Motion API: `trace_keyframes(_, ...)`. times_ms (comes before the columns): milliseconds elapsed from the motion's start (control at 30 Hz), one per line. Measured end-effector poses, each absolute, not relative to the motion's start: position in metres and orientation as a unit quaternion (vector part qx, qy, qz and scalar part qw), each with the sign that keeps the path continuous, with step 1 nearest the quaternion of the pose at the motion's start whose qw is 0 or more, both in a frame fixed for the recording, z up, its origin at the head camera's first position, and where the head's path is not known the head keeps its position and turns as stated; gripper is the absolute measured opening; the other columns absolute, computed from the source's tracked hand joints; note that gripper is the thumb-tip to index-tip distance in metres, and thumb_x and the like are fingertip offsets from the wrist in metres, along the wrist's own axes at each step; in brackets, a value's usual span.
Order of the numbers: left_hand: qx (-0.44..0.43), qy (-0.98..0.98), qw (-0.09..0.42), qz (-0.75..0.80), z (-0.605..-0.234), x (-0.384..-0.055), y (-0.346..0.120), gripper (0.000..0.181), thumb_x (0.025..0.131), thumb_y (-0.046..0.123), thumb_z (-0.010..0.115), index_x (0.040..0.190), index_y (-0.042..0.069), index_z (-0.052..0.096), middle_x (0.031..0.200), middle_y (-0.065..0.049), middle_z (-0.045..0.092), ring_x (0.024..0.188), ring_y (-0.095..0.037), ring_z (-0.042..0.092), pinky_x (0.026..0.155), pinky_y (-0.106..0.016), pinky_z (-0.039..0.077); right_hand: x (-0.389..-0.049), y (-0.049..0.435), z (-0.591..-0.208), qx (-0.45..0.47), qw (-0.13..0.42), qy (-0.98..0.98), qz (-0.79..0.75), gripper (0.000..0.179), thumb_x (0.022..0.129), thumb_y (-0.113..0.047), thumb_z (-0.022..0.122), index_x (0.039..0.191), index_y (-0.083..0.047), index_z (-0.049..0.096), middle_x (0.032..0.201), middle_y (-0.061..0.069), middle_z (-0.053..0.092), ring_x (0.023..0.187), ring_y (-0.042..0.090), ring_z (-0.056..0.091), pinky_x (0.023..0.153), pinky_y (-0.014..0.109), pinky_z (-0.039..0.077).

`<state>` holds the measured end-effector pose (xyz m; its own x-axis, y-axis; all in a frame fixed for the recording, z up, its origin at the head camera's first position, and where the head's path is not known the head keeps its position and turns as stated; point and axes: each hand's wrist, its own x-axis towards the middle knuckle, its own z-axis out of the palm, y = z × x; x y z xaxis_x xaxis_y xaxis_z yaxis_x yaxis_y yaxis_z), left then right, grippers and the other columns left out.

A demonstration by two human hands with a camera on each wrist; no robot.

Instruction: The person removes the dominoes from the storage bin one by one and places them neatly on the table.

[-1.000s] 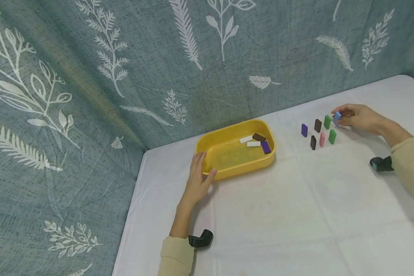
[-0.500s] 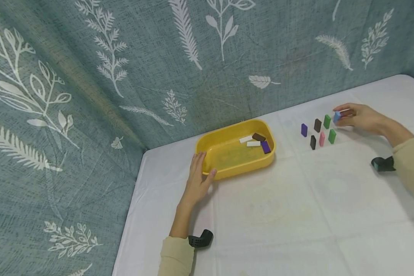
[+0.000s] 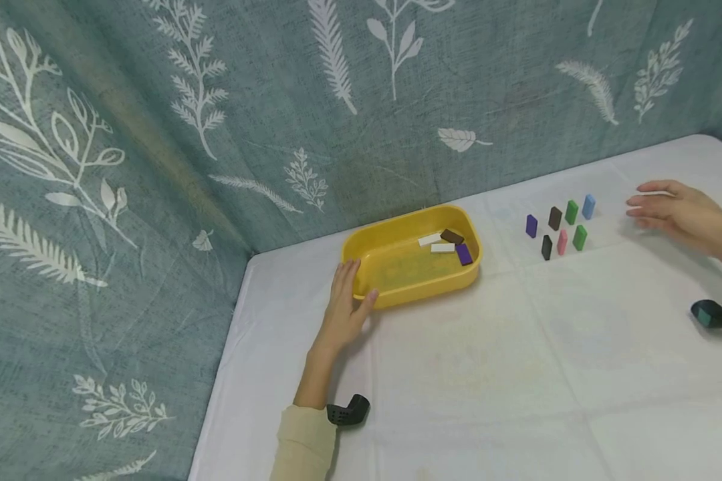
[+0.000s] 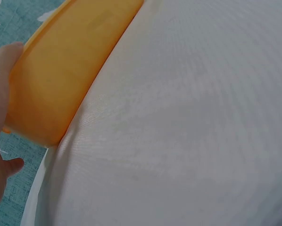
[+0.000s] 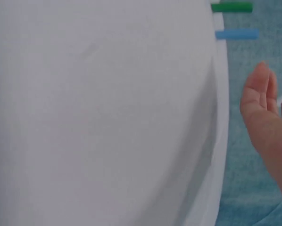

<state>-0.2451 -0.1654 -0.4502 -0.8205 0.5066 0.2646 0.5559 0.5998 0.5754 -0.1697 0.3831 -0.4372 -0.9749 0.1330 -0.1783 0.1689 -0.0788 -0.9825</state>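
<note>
My left hand [image 3: 340, 314] rests against the left end of a yellow plastic tray [image 3: 421, 294], fingers along the rim and thumb at its near side. In the left wrist view, part of that hand touches the tray wall [image 4: 61, 89]. My right hand [image 3: 676, 210] holds nothing, a short way right of an upright light blue domino-like block [image 3: 588, 206]. Left of this stand green [image 3: 571, 212], dark brown [image 3: 555, 218] and purple [image 3: 531, 226] blocks. A nearer row has black [image 3: 547, 247], pink [image 3: 562, 242] and green blocks [image 3: 580, 238].
Inside the tray lie two white blocks [image 3: 442, 248], a dark brown block [image 3: 452, 236] and a purple block [image 3: 464, 254]. A white cloth [image 3: 487, 381] covers the table. Behind it hangs a teal leaf-patterned curtain [image 3: 373, 153].
My right hand has let go of the light blue block, which stands upright, and has moved away to the right. The left hand has stayed at the tray.
</note>
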Motion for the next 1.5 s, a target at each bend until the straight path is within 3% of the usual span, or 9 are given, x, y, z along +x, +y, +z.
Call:
trace_keyframes(133,-0.300,-0.892,0.040,-0.335,-0.450,-0.246,-0.165,0.070,0.098,0.044,0.046,0.151,0.006,0.022,0.155,-0.018,0.018,0.143,-0.030,0.003,0.109,-0.057,0.012,-0.161,0.372,-0.430,0.102,0.021,0.540,-0.835,0.036,0.098,-0.016,0.053,0.127,-0.021,0.032,0.096,-0.004,0.061,0.087,0.009,0.064,0.075,0.023,0.052)
trace_keyframes(300,-0.304,-0.891,0.047,-0.334,-0.450,-0.247,-0.165,0.070,0.098,0.046,0.045,0.151,0.006,0.022,0.154,-0.019,0.019,0.144,-0.029,0.003,0.110,-0.055,0.012,-0.152,0.351,-0.421,0.060,0.050,0.393,-0.916,0.053,0.102,-0.014,0.043,0.146,-0.028,0.018,0.109,0.005,0.057,0.096,0.021,0.063,0.089,0.030,0.048)
trace_keyframes(467,-0.303,-0.890,0.047,-0.338,-0.451,-0.246,-0.164,0.071,0.098,0.046,0.045,0.151,0.006,0.022,0.154,-0.019,0.018,0.143,-0.029,0.004,0.110,-0.056,0.013,-0.151,0.324,-0.407,0.006,0.083,0.338,-0.937,0.028,0.103,-0.015,0.039,0.131,-0.015,0.042,0.121,0.010,0.051,0.105,0.027,0.060,0.095,0.034,0.044)
trace_keyframes(700,-0.298,-0.890,0.039,-0.342,-0.451,-0.245,-0.165,0.072,0.098,0.049,0.044,0.151,0.007,0.021,0.155,-0.017,0.017,0.144,-0.028,0.002,0.110,-0.055,0.012,-0.162,0.274,-0.383,-0.056,0.126,0.422,-0.896,0.037,0.104,-0.020,0.034,0.138,-0.012,0.020,0.128,0.007,0.047,0.114,0.022,0.055,0.095,0.034,0.045)
trace_keyframes(867,-0.301,-0.889,0.040,-0.342,-0.451,-0.246,-0.165,0.073,0.097,0.052,0.043,0.151,0.007,0.021,0.155,-0.018,0.017,0.144,-0.029,0.003,0.110,-0.055,0.012,-0.173,0.235,-0.368,-0.050,0.148,0.407,-0.900,0.039,0.104,-0.022,0.038,0.137,-0.008,0.023,0.128,0.010,0.050,0.115,0.024,0.055,0.098,0.035,0.042)
trace_keyframes(1000,-0.303,-0.887,0.041,-0.346,-0.451,-0.246,-0.165,0.073,0.097,0.051,0.044,0.151,0.007,0.022,0.154,-0.019,0.017,0.143,-0.029,0.003,0.110,-0.056,0.013,-0.184,0.207,-0.360,-0.040,0.153,0.392,-0.906,0.045,0.103,-0.024,0.041,0.140,-0.006,0.022,0.135,0.013,0.042,0.132,0.028,0.036,0.104,0.035,0.035)
trace_keyframes(1167,-0.304,-0.885,0.040,-0.351,-0.451,-0.246,-0.165,0.074,0.097,0.053,0.043,0.151,0.007,0.022,0.155,-0.018,0.018,0.143,-0.030,0.003,0.110,-0.056,0.013,-0.203,0.184,-0.360,-0.033,0.163,0.388,-0.907,0.066,0.102,-0.029,0.042,0.152,-0.009,0.003,0.155,0.018,0.006,0.143,0.029,0.004,0.110,0.035,0.024)
trace_keyframes(1400,-0.304,-0.884,0.037,-0.352,-0.451,-0.245,-0.165,0.076,0.096,0.058,0.040,0.151,0.008,0.023,0.155,-0.018,0.018,0.143,-0.031,0.003,0.110,-0.056,0.012,-0.226,0.166,-0.371,-0.011,0.154,0.370,-0.916,0.050,0.101,-0.031,0.045,0.142,-0.009,0.028,0.155,0.016,0.008,0.143,0.030,0.009,0.109,0.040,0.025)
trace_keyframes(1500,-0.302,-0.885,0.034,-0.353,-0.450,-0.246,-0.165,0.078,0.095,0.060,0.038,0.151,0.009,0.023,0.155,-0.017,0.017,0.144,-0.029,0.002,0.110,-0.055,0.012,-0.233,0.160,-0.373,-0.007,0.158,0.364,-0.918,0.057,0.100,-0.032,0.046,0.147,-0.011,0.022,0.156,0.015,0.006,0.143,0.030,0.007,0.111,0.039,0.019)
